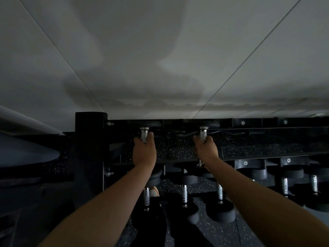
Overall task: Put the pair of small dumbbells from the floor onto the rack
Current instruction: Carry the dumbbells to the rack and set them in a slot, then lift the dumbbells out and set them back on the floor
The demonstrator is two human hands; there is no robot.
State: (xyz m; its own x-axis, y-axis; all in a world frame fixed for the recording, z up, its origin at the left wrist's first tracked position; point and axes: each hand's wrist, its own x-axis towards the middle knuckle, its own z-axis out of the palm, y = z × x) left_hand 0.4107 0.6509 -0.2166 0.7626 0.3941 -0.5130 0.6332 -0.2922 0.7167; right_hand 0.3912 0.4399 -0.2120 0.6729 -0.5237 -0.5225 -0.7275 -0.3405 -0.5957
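Observation:
Both arms reach forward over a black dumbbell rack [258, 130]. My left hand [144, 151] is closed around the chrome handle of a small black dumbbell [144, 132], whose far head lies on the rack's top tier by the wall. My right hand [206, 150] grips the handle of the second small dumbbell [203, 132] in the same way, a little to the right. Each dumbbell's near head is hidden under the hand. The scene is dim.
A thick black upright post [89, 139] of the rack stands just left of my left hand. On the lower tier sit several larger dumbbells [219, 204] with chrome handles. A white wall [160, 59] rises behind the rack. Speckled black floor shows below.

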